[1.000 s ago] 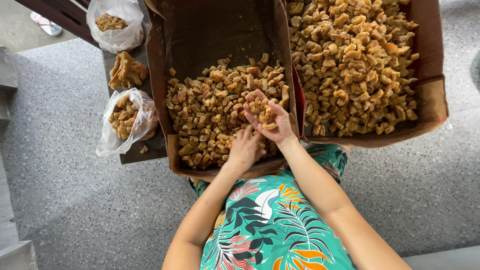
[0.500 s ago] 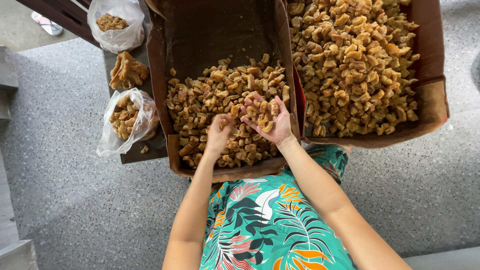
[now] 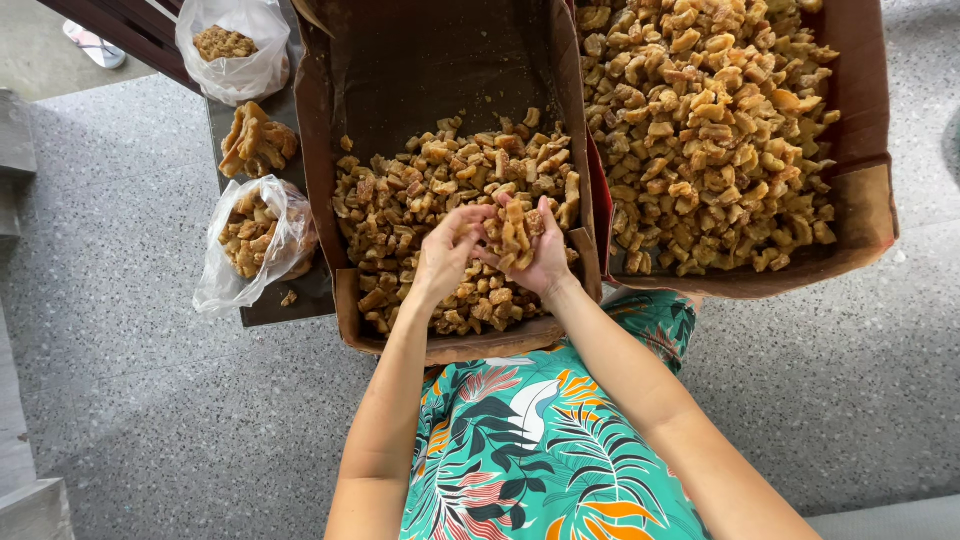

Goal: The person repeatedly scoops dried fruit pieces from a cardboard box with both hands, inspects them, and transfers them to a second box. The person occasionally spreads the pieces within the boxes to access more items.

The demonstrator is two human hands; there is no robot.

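Where the two hands meet over the near-right part of the left cardboard box: handful of golden-brown fried pieces cupped in the right hand, palm up, fingers curled around the heap. Grip of right hand: holding the handful. Left hand just beside it, fingertips touching the heap's left side; grip narrow, pinching at the pieces, though what it holds, if anything, cannot be told.

Left cardboard box: about half filled with loose pieces of the same kind, massed toward the near end; far end bare, dark and stained. Right cardboard box: set against the left one's right wall, filled nearly to the rim with lighter golden pieces.

Left of the boxes, on a dark narrow table: open clear plastic bag partly filled with pieces near the table's front edge; unbagged clump at mid-length; second filled bag toward the far end.

Below: speckled grey floor; green leaf-print garment between the forearms.
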